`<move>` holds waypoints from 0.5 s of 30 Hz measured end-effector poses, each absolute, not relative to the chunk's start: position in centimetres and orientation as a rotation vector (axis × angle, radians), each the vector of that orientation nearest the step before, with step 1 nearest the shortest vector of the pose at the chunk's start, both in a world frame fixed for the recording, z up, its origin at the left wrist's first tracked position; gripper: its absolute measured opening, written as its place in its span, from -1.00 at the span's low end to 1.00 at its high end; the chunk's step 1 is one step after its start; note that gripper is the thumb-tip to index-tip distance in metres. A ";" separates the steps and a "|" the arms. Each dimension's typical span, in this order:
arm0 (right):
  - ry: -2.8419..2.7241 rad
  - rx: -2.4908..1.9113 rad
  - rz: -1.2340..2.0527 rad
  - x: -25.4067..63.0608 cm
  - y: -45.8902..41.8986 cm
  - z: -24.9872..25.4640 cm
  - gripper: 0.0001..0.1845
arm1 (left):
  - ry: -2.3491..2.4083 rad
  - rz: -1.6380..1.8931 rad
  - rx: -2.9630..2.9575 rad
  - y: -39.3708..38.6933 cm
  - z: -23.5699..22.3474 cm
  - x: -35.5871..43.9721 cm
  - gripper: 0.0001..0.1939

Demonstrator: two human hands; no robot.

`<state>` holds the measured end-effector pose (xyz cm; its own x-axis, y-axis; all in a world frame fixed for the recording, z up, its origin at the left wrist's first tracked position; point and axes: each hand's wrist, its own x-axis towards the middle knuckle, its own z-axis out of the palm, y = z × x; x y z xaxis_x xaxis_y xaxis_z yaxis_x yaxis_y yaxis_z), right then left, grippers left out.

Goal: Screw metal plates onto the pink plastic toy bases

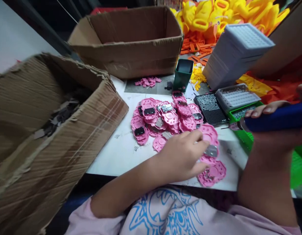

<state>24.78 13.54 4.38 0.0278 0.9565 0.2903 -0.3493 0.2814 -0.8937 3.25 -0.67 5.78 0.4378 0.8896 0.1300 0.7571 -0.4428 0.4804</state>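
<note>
My left hand (184,153) bends its fingers and thumb around the near edge of a pink plastic casing (209,135) with a grey rectangular panel. Just below that piece, another pink casing (213,174) lies at the table's front edge. To the right, my right hand (268,109) is wrapped around a blue electric screwdriver (279,118), whose thin bit points left, apart from the casings. Beyond my left hand lies a pile of similar pink casings (169,112), some with black panels and some with grey ones.
Two cardboard boxes (92,107) (131,55) stand left and behind. Past the pile are a dark green cup (183,75), small pink parts (148,81), a black tray of screws (211,107), stacked white trays (236,55), a green bin (298,166) and yellow parts (214,16).
</note>
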 end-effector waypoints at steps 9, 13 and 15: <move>-1.107 -0.485 1.209 25.0 13.8 3.2 -0.69 | 2.138 0.492 2.215 0.4 5.9 -4.8 -0.60; -1.137 -0.485 1.232 24.8 13.4 3.2 -0.72 | 2.239 0.419 2.196 1.3 4.5 -5.5 -0.58; -1.134 -0.495 1.230 24.7 13.3 3.2 -0.66 | 2.240 0.415 2.187 1.4 4.0 -5.8 -0.58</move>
